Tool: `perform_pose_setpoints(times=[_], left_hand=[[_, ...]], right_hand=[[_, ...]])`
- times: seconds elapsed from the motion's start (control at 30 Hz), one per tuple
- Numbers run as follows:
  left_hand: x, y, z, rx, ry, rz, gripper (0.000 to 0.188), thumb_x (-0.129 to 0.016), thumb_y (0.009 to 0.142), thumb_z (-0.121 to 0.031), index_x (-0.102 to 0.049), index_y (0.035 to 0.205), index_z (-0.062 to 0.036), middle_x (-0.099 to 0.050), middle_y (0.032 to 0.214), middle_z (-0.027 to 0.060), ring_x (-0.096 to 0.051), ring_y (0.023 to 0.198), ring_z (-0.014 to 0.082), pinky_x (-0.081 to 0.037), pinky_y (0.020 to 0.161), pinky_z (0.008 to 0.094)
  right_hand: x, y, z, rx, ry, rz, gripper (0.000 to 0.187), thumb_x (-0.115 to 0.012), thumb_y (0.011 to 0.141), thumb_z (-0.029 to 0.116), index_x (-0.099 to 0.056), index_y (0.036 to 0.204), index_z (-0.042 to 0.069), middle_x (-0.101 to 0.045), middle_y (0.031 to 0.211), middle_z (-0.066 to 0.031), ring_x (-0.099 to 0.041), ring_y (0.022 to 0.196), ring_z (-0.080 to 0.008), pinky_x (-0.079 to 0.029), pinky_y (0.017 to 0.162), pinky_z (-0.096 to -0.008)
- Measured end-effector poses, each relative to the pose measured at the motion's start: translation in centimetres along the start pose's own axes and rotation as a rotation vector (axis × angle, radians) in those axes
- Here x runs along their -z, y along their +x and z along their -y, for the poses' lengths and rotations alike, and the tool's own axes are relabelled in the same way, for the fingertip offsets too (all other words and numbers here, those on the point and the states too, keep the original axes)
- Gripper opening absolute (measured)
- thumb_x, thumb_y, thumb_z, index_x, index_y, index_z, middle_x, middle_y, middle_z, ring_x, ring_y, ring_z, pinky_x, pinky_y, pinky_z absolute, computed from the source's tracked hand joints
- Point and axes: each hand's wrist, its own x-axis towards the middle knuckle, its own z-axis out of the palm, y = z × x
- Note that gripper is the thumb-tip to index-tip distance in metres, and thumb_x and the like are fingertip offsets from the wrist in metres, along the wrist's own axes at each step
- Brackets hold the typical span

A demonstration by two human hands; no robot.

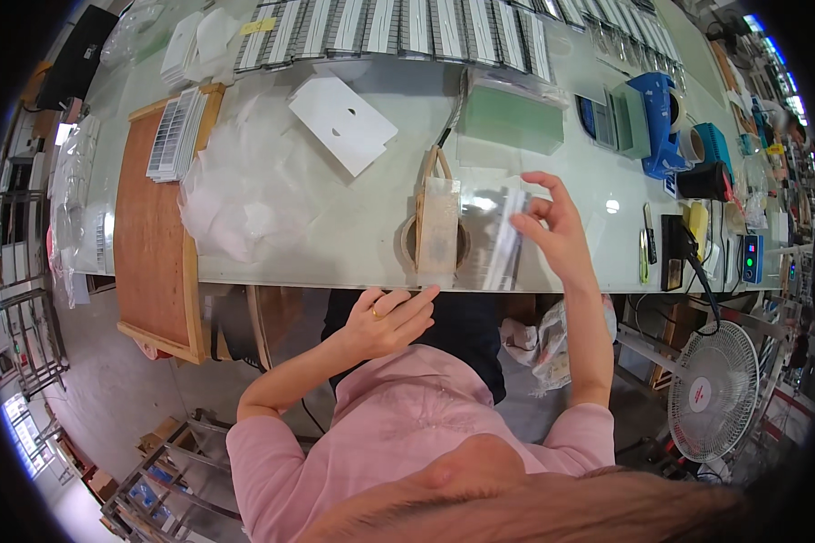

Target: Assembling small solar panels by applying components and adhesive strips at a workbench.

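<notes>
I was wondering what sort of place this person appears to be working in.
Probably a small assembly or packing workshop: a row of flat grey-and-white rectangular pieces lines the bench's far side, with a blue tape dispenser and a brown wooden tray on it.

Left hand (391, 322): at worktop (353, 249) edge, index fingertip just below block (439, 226).
Right hand (552, 222): thumb at blurred clear sleeve (501, 242); grip unclear.
White card (342, 128): flat, beyond block, leftward.
Fan (714, 394): lower right.
</notes>
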Motion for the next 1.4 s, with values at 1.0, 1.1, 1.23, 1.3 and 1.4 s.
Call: perform_pose_setpoints(times=[1.0, 1.1, 1.23, 1.3, 1.4], left_hand=[[-0.4, -0.6, 0.2, 0.025, -0.053, 0.024, 0.019, -0.075, 0.076, -0.022, -0.068, 0.090, -0.0114, -0.065, 0.129, 0.0011, -0.053, 0.095, 0.0122, -0.040, 0.074, 0.0290], [-0.6, -0.6, 0.4, 0.016, -0.049, 0.013, 0.017, -0.075, 0.077, -0.021, -0.068, 0.089, -0.0118, -0.065, 0.129, 0.0005, -0.053, 0.095, 0.0123, -0.040, 0.074, 0.0286], [-0.5, -0.6, 0.6, -0.004, -0.040, 0.017, 0.015, -0.074, 0.080, -0.022, -0.067, 0.089, -0.0122, -0.065, 0.129, -0.0004, -0.053, 0.094, 0.0124, -0.040, 0.074, 0.0281], [-0.6, -0.8, 0.7, -0.009, -0.039, 0.021, 0.020, -0.076, 0.076, -0.021, -0.067, 0.092, -0.0130, -0.065, 0.129, -0.0008, -0.052, 0.094, 0.0135, -0.039, 0.077, 0.0297], [-0.6, -1.1, 0.8, -0.017, -0.033, 0.028, 0.024, -0.078, 0.073, -0.021, -0.068, 0.094, -0.0137, -0.064, 0.130, -0.0014, -0.052, 0.095, 0.0144, -0.039, 0.079, 0.0312]], right_hand=[[-6.4, 2.9, -0.5, 0.110, -0.454, 0.022, 0.039, -0.079, 0.079, 0.015, -0.060, 0.113, 0.008, -0.062, 0.075, 0.0042, -0.041, 0.058, -0.0031, -0.033, 0.055, -0.0221], [-6.3, 3.0, -0.9, 0.280, -0.598, -0.043, 0.041, -0.081, 0.076, 0.020, -0.062, 0.110, 0.009, -0.060, 0.089, 0.0019, -0.048, 0.071, -0.0090, -0.039, 0.063, -0.0256], [-6.2, 3.4, -1.4, 0.297, -0.588, -0.074, 0.039, -0.083, 0.073, 0.024, -0.066, 0.105, 0.010, -0.056, 0.100, -0.0020, -0.052, 0.088, -0.0186, -0.043, 0.076, -0.0306], [-6.1, 3.5, -1.4, 0.257, -0.564, -0.062, 0.037, -0.083, 0.073, 0.024, -0.067, 0.103, 0.010, -0.056, 0.101, -0.0030, -0.052, 0.091, -0.0206, -0.043, 0.077, -0.0313], [-6.0, 3.6, -1.3, 0.250, -0.594, -0.057, 0.036, -0.084, 0.072, 0.025, -0.068, 0.101, 0.011, -0.057, 0.100, -0.0033, -0.053, 0.091, -0.0211, -0.043, 0.080, -0.0333]])
